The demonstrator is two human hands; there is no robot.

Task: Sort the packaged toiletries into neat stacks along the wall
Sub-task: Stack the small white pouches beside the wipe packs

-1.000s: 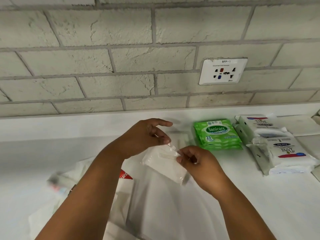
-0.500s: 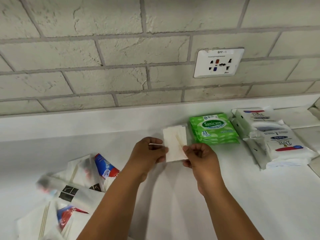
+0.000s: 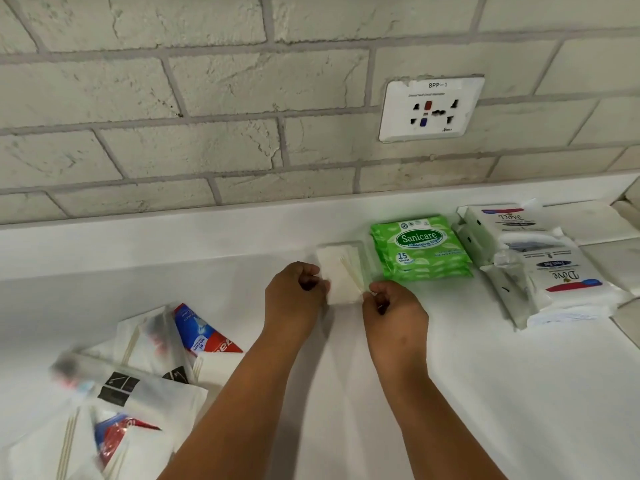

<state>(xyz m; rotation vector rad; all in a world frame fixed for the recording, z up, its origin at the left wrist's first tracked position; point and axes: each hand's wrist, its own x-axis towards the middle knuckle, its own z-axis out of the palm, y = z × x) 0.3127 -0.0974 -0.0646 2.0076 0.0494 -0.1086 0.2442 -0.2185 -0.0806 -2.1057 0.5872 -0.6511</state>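
Note:
A small white packet with thin sticks inside point(image 3: 341, 273) lies flat on the white counter point(image 3: 485, 393) near the wall, just left of a stack of green Sanicare wipe packs point(image 3: 420, 249). My left hand point(image 3: 294, 296) pinches the packet's left edge and my right hand point(image 3: 393, 306) pinches its right edge, both with curled fingers. Right of the green stack sits a pile of white Dove soap packs point(image 3: 540, 268). A loose heap of unsorted packets, among them toothpaste sachets and stick packets point(image 3: 138, 382), lies at the lower left.
A white raised ledge point(image 3: 173, 237) runs along the foot of the grey brick wall. A wall socket point(image 3: 431, 109) is mounted above the green stack. A tiled corner edge point(image 3: 627, 209) shows at the far right.
Both hands have carried the white packet away from me toward the wall and lowered it onto the counter beside the green stack. The view has tilted down, showing more of the heap.

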